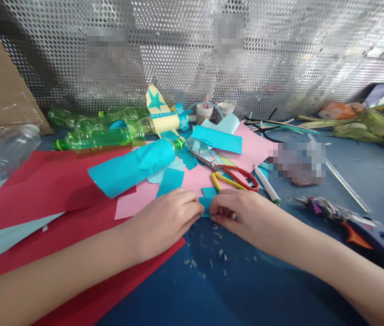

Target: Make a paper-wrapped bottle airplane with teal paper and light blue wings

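Between my two hands is a small piece of blue paper (206, 206), low over the table. My left hand (173, 217) pinches its left end, and my right hand (236, 208) has its fingers curled on the right end. Just beyond lie scissors (236, 176) with red and yellow handles, their blades pointing away to the left. A bottle wrapped in blue paper (134, 167) with a green cap rests on its side past my left hand. A white marker (267, 184) with a green tip lies beyond my right hand.
Red paper sheets (42, 181) spread at left. Green plastic bottles (100, 138) and a star-decorated bottle rocket (165, 120) lie at the back. A glue gun (344, 222) and a clear glue stick (343, 181) are at right. Paper scraps (222, 256) dot the blue table (192, 294).
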Motion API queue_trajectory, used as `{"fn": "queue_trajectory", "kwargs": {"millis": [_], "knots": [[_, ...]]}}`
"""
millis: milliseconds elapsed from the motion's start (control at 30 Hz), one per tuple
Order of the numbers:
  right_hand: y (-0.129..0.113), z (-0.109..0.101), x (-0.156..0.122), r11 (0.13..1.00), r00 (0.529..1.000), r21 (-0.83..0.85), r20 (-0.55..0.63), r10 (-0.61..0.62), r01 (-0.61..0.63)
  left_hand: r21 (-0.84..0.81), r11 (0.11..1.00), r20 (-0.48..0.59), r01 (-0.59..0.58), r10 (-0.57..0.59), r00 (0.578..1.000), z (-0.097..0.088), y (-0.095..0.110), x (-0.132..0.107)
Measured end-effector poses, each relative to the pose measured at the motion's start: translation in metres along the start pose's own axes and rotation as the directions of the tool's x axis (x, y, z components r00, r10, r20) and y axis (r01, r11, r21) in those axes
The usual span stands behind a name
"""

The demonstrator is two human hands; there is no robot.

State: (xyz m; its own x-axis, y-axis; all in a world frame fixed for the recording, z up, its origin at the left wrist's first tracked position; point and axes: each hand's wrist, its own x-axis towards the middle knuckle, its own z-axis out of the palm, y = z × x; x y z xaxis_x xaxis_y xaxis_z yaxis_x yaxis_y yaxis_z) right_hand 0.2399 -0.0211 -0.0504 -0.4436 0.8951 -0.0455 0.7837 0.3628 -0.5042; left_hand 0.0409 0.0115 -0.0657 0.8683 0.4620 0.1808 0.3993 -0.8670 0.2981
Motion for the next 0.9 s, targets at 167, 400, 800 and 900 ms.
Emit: {"fn": "queue_trajectory", "kwargs": {"millis": [167, 400, 800, 900], "knots": [[0.0016, 0.002, 0.0006, 1.0, 1.0, 0.006, -0.013, 0.012, -0.012, 0.024, 1.0, 0.0, 0.0, 0.0, 1.0, -0.0007, 0.0015, 0.0007], [0.0017, 0.0024, -0.0006, 0.999, 0.999, 0.033, -0.016, 0.03, -0.029, -0.051, 0.997, -0.001, 0.054, -0.054, 0.999, -0.0028, 0.0, 0.0001], [0.0023, 0.0057, 0.0008, 0.998, 0.998, -0.031, -0.017, 0.057, -0.058, -0.019, 0.999, -0.073, 0.041, -0.042, 0.996, 0.0034, 0.0003, -0.001], [0.0021, 0.0078, 0.0006, 0.998, 0.999, -0.057, -0.036, 0.026, -0.028, 0.03, 1.0, -0.096, 0.008, -0.005, 0.995, 0.0039, 0.0004, -0.001]]}}
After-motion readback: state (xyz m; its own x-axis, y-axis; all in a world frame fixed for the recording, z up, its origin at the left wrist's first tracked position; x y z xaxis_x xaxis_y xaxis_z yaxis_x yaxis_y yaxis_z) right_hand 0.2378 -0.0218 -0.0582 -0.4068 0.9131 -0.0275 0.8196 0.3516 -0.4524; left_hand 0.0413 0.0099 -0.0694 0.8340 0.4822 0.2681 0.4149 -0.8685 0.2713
